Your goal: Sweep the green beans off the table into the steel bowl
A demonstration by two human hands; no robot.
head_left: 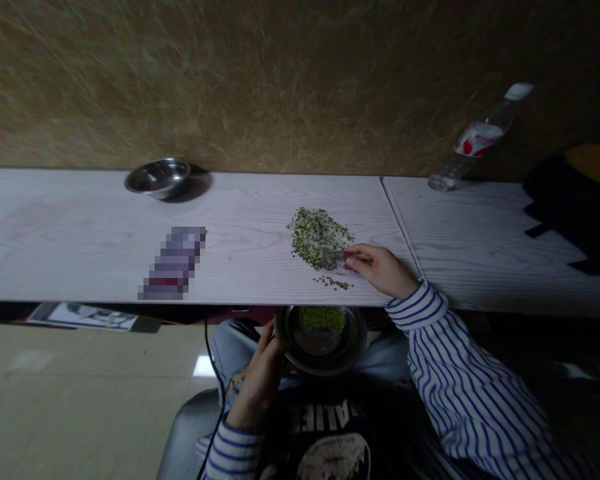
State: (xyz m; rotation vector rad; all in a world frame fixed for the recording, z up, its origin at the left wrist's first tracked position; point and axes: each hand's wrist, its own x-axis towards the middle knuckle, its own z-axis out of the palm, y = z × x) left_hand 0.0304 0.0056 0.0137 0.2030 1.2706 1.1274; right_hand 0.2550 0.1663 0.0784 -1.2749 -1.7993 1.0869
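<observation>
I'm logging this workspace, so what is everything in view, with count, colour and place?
Bean spread: one, green, on the table
Table: one, whitish, before the wall
Wall: one, brownish, behind
Small bowl: one, silver, table's left
Pixelated item: one, purplish, below that bowl
Bottle: one, clear, white cap, right
Bundle: one, black and orange, far right
Large bowl: one, silver, below table edge, green beans inside
Cable: one, black, by chair: one, dark
Left hand: one, bare, holding large bowl
Right hand: one, bare, pinching reddish-clear piece
</observation>
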